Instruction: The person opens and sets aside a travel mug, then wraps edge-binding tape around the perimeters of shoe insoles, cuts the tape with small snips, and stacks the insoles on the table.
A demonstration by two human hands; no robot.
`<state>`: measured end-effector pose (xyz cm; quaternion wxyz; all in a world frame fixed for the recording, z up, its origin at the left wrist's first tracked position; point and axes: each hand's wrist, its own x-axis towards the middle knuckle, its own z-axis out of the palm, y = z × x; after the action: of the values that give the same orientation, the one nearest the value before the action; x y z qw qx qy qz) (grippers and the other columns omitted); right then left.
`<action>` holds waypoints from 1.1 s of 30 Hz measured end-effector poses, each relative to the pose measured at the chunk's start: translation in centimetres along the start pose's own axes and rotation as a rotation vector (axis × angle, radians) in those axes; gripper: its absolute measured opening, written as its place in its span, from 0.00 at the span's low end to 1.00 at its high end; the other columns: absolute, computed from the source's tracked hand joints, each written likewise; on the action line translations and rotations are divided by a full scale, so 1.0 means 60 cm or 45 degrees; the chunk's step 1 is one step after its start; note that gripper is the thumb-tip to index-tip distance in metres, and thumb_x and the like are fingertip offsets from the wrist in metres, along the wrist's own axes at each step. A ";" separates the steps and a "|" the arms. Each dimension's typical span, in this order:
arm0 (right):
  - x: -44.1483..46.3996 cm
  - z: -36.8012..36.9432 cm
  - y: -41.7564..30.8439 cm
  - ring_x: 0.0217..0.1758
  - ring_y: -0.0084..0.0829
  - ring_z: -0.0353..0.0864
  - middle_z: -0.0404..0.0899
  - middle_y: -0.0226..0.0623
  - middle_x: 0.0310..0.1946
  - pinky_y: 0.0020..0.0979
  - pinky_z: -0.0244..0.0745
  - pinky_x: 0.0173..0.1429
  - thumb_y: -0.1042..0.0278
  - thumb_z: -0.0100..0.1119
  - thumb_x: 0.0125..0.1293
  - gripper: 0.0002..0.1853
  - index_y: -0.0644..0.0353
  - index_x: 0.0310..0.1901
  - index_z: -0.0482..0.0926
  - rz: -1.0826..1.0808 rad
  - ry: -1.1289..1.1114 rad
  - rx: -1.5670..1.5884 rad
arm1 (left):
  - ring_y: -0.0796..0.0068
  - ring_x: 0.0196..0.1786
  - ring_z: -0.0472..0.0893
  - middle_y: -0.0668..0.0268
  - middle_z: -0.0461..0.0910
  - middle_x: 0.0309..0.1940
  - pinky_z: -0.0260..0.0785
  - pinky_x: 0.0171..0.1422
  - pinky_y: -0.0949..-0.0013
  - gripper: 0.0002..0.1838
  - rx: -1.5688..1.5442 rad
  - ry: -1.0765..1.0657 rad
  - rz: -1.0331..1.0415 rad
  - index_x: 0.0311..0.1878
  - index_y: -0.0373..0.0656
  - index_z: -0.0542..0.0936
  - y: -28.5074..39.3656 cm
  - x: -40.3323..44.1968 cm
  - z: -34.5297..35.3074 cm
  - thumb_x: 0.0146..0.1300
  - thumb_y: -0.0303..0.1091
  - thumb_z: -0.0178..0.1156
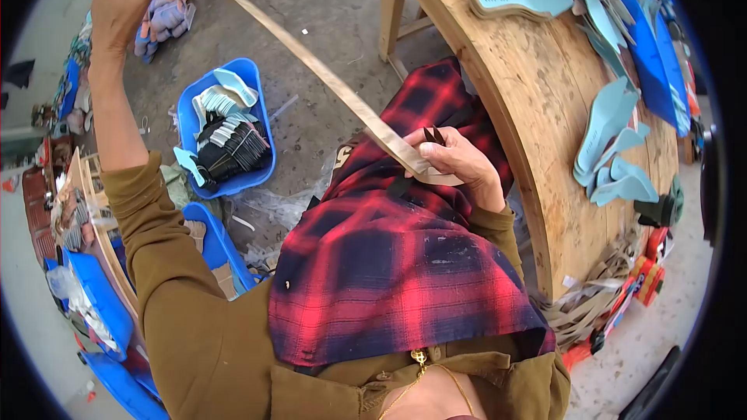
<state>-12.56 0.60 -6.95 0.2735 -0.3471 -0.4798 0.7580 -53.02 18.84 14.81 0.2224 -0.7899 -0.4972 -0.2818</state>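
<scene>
A long beige strip (311,62) is stretched diagonally between my two hands. My left hand (124,0) is raised at the upper left, with the strip's far end at its fingertips. Near my lap, my right hand (455,157) grips the strip's other end between thumb and fingers. A small dark pointed object (434,136) also sticks out of my right hand; what it is cannot be made out fully. The strip's lower end curls under the right hand, above the red and dark plaid apron (389,264).
Right of me, a curved wooden table (537,109) bears light blue sole-shaped pieces (603,128) and a blue tray (650,47). On the floor, a blue bin (187,120) holds dark bundles and blue pieces. More blue bins and a strap bundle (583,315) lie around.
</scene>
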 end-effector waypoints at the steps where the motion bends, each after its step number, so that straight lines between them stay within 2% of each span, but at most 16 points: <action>1: -0.004 0.002 -0.004 0.15 0.12 0.57 0.84 0.34 0.28 0.18 0.56 0.21 0.45 0.43 0.74 0.28 0.65 0.51 0.80 -0.021 -0.014 0.019 | 0.55 0.54 0.71 0.54 0.72 0.48 0.60 0.64 0.57 0.46 0.005 -0.006 0.005 0.54 0.39 0.74 0.002 0.005 0.006 0.47 0.74 0.61; 5: 0.035 0.025 -0.023 0.09 0.13 0.51 0.83 0.34 0.25 0.19 0.47 0.14 0.43 0.34 0.76 0.33 0.67 0.48 0.81 0.275 -0.044 0.230 | 0.63 0.51 0.74 0.58 0.75 0.46 0.63 0.60 0.65 0.34 -0.321 0.069 -0.015 0.52 0.37 0.76 0.005 0.036 0.029 0.54 0.58 0.66; 7: 0.076 0.050 -0.010 0.12 0.17 0.60 0.83 0.34 0.24 0.22 0.56 0.17 0.42 0.35 0.76 0.32 0.65 0.47 0.82 0.448 -0.245 0.092 | 0.68 0.49 0.75 0.61 0.76 0.45 0.64 0.57 0.69 0.29 -0.466 0.112 -0.029 0.51 0.36 0.77 0.017 0.057 0.024 0.57 0.51 0.68; 9: 0.084 0.089 0.018 0.18 0.24 0.71 0.81 0.33 0.21 0.28 0.65 0.23 0.40 0.38 0.74 0.32 0.64 0.43 0.82 0.041 -0.462 -0.404 | 0.67 0.46 0.74 0.61 0.76 0.44 0.65 0.56 0.68 0.30 -0.545 0.232 0.055 0.50 0.36 0.78 0.047 0.075 0.023 0.55 0.52 0.69; 10: 0.103 0.099 0.101 0.18 0.20 0.69 0.77 0.31 0.17 0.24 0.62 0.24 0.45 0.42 0.74 0.26 0.61 0.37 0.81 -0.042 -0.436 -0.455 | 0.64 0.46 0.75 0.60 0.77 0.43 0.66 0.55 0.67 0.31 -0.496 0.276 0.104 0.48 0.37 0.79 0.058 0.084 0.018 0.53 0.54 0.71; 13: 0.055 0.104 0.034 0.18 0.15 0.68 0.70 0.27 0.12 0.18 0.57 0.26 0.54 0.53 0.71 0.21 0.57 0.22 0.74 0.162 -0.435 0.389 | 0.65 0.46 0.73 0.61 0.76 0.44 0.65 0.53 0.66 0.31 -0.548 0.358 0.219 0.52 0.37 0.77 0.095 0.108 0.023 0.55 0.54 0.69; 15: 0.036 0.088 0.049 0.20 0.15 0.69 0.72 0.27 0.14 0.20 0.61 0.28 0.55 0.54 0.69 0.19 0.60 0.25 0.79 -0.104 -0.435 0.373 | 0.67 0.48 0.73 0.61 0.76 0.46 0.65 0.55 0.66 0.33 -0.702 0.426 0.217 0.54 0.37 0.76 0.119 0.114 0.041 0.56 0.55 0.68; 17: -0.011 0.096 -0.017 0.13 0.15 0.58 0.64 0.24 0.09 0.23 0.54 0.20 0.54 0.53 0.71 0.20 0.66 0.37 0.84 0.058 -0.173 0.328 | 0.67 0.50 0.73 0.61 0.76 0.47 0.64 0.58 0.65 0.34 -0.697 0.395 0.279 0.54 0.36 0.76 0.121 0.123 0.061 0.57 0.56 0.67; 20: -0.063 0.089 -0.044 0.13 0.12 0.57 0.59 0.18 0.10 0.20 0.51 0.20 0.49 0.50 0.72 0.27 0.70 0.55 0.76 -0.201 0.010 0.657 | 0.66 0.53 0.73 0.61 0.76 0.49 0.63 0.61 0.64 0.35 -0.728 0.451 0.337 0.55 0.36 0.76 0.154 0.153 0.088 0.57 0.58 0.67; 21: -0.092 0.097 -0.076 0.13 0.11 0.57 0.58 0.17 0.10 0.19 0.50 0.20 0.48 0.49 0.73 0.30 0.71 0.59 0.72 -0.167 0.072 1.039 | 0.66 0.54 0.73 0.61 0.76 0.49 0.62 0.61 0.64 0.35 -0.747 0.454 0.341 0.55 0.36 0.76 0.170 0.158 0.096 0.57 0.58 0.67; 23: -0.123 0.068 -0.054 0.13 0.10 0.57 0.61 0.17 0.11 0.19 0.49 0.18 0.42 0.51 0.70 0.36 0.71 0.63 0.68 -0.414 0.041 0.997 | 0.64 0.54 0.74 0.60 0.76 0.49 0.63 0.60 0.64 0.32 -0.794 0.442 0.380 0.55 0.37 0.76 0.192 0.173 0.113 0.58 0.55 0.67; 24: -0.141 0.050 -0.050 0.12 0.11 0.57 0.67 0.20 0.13 0.19 0.49 0.16 0.42 0.58 0.65 0.37 0.72 0.60 0.71 -0.503 0.130 0.688 | 0.63 0.54 0.74 0.60 0.77 0.49 0.62 0.60 0.64 0.32 -0.801 0.432 0.415 0.55 0.37 0.76 0.197 0.184 0.125 0.58 0.54 0.67; 25: -0.160 0.049 -0.056 0.12 0.12 0.58 0.73 0.25 0.17 0.20 0.51 0.15 0.54 0.65 0.59 0.29 0.71 0.55 0.76 -0.466 0.203 0.711 | 0.63 0.54 0.74 0.60 0.77 0.48 0.62 0.60 0.64 0.31 -0.810 0.411 0.446 0.55 0.38 0.77 0.207 0.192 0.135 0.58 0.53 0.67; 28: -0.191 0.044 -0.048 0.13 0.17 0.67 0.82 0.37 0.30 0.19 0.56 0.15 0.74 0.63 0.53 0.18 0.68 0.48 0.82 -0.542 0.265 0.697 | 0.62 0.53 0.75 0.59 0.77 0.48 0.63 0.60 0.64 0.29 -0.834 0.341 0.430 0.54 0.38 0.77 0.248 0.198 0.150 0.58 0.50 0.69; 31: -0.223 0.054 -0.083 0.22 0.22 0.80 0.85 0.46 0.35 0.21 0.70 0.26 0.73 0.60 0.60 0.10 0.67 0.42 0.78 -0.404 0.388 0.709 | 0.60 0.51 0.75 0.58 0.77 0.47 0.64 0.59 0.64 0.30 -0.839 0.338 0.482 0.54 0.36 0.76 0.286 0.212 0.162 0.56 0.49 0.70; 33: -0.231 0.050 -0.075 0.32 0.23 0.83 0.85 0.46 0.36 0.21 0.73 0.35 0.68 0.58 0.65 0.10 0.66 0.43 0.75 -0.478 0.510 0.610 | 0.61 0.51 0.75 0.58 0.76 0.46 0.64 0.59 0.64 0.31 -0.844 0.363 0.546 0.54 0.35 0.75 0.300 0.228 0.175 0.56 0.48 0.71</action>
<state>-6.14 -9.61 1.75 0.5699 -0.3208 -0.2809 0.7024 -29.54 27.16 14.85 0.0764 -0.8574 -0.1684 -0.4802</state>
